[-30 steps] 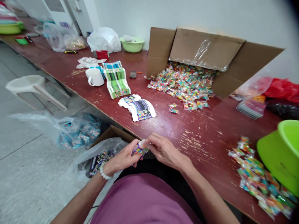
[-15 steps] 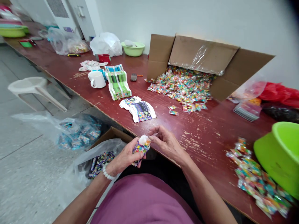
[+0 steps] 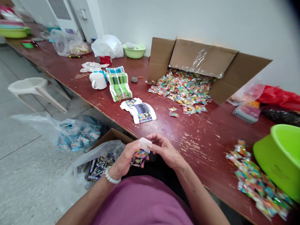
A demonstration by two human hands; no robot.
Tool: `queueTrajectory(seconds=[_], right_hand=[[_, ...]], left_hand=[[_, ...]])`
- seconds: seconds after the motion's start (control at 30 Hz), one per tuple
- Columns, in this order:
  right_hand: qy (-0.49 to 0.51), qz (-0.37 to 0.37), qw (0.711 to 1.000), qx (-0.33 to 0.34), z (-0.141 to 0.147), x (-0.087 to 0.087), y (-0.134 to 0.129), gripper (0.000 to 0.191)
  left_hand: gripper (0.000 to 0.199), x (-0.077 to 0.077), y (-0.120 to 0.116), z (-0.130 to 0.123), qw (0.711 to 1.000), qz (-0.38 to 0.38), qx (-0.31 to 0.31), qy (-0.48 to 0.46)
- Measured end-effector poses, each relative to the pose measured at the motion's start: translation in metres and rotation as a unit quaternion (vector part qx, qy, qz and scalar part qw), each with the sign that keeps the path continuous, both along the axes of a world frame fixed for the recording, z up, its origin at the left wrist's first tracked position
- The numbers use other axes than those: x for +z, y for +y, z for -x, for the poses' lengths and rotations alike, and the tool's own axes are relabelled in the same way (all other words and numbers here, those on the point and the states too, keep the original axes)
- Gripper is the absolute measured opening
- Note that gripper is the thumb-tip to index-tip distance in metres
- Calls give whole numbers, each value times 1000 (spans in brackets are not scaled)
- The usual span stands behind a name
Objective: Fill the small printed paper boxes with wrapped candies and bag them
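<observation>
My left hand (image 3: pixel 127 156), a beaded bracelet at its wrist, is wrapped round a small purple printed candy box (image 3: pixel 139 157) just off the table's front edge. The box's white end flap stands up at the top. My right hand (image 3: pixel 164 150) has its thumb and bent fingers closed on the right edge of that flap. Whatever is inside the box is hidden. Beyond my hands, a stack of flat purple box blanks (image 3: pixel 144 113) lies on the table.
Wrapped candies (image 3: pixel 182 89) spill from a cardboard carton (image 3: pixel 201 57). More candies (image 3: pixel 255 178) lie by a green basin (image 3: pixel 264 156) on the right. Green box blanks (image 3: pixel 120 87) and a white mug (image 3: pixel 97 81) stand left. Below, a clear bag (image 3: pixel 100 167) holds filled purple boxes.
The white flap now covers the box's opening, where candy showed before. My left thumb has shifted up toward the flap, and my right hand has dropped slightly closer to it.
</observation>
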State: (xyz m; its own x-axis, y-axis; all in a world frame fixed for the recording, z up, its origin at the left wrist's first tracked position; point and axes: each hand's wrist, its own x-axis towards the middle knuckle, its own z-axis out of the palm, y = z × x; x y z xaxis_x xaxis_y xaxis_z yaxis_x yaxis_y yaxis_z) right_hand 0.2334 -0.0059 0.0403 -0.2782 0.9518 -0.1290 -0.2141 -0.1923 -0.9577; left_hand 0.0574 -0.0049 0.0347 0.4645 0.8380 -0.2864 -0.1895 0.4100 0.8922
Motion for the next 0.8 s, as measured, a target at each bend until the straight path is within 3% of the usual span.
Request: queueTrajectory(seconds=[0.13,0.27,0.37,0.47,0.67,0.8], right_hand=[[2,0,1000,-24,17,-12,-4,37],[-98,-103,982,-121,23,-12,-4,26],[-112,-134,981,-80,18,-6,-5,26],[-113,-156,980,-44,15,-5,-7,27],[-84,-77,991,-70,22,-11,-3,27],[-59,-63,995,-43,22,-6,1,28]], left_hand=[[47,-1,-3,-5,999,18,34,-28],[42,-3,0,-6,990,113,32,-77],[44,-2,3,-5,982,148,22,-117],[37,-2,3,-6,981,148,53,-114],[40,-9,-1,-11,990,83,102,-45],[57,-18,0,-8,996,64,64,-11]])
